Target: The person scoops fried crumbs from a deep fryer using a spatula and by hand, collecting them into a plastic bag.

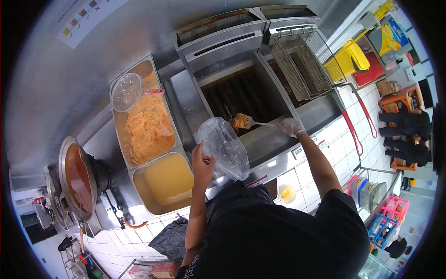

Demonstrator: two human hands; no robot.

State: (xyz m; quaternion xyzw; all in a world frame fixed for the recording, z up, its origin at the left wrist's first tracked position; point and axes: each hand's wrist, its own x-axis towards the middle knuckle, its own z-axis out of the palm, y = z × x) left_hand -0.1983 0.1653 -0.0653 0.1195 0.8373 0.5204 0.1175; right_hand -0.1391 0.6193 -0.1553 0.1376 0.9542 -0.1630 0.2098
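Note:
My right hand (290, 127), in a clear plastic glove, grips the handle of a metal slotted spatula (251, 122). Fried food (240, 121) rests on the spatula's head, above the near edge of the fryer vat (246, 93) with dark oil. My bare left hand (203, 162) holds a clear plastic bag (223, 146) by its left side, its fingers curled at the film. The bag hangs just in front of the vat, its upper edge close to the food. A thin metal tool (227, 110) stands partly in the vat, left of the food.
Left of the fryer are a tray of orange crumbs (146, 123) with a strainer (127, 92) on it, a tray of yellow liquid (165, 179) and a pot of red sauce (78, 179). A wire basket (306, 67) with red handles sits at the right. Two people (409, 137) stand far right.

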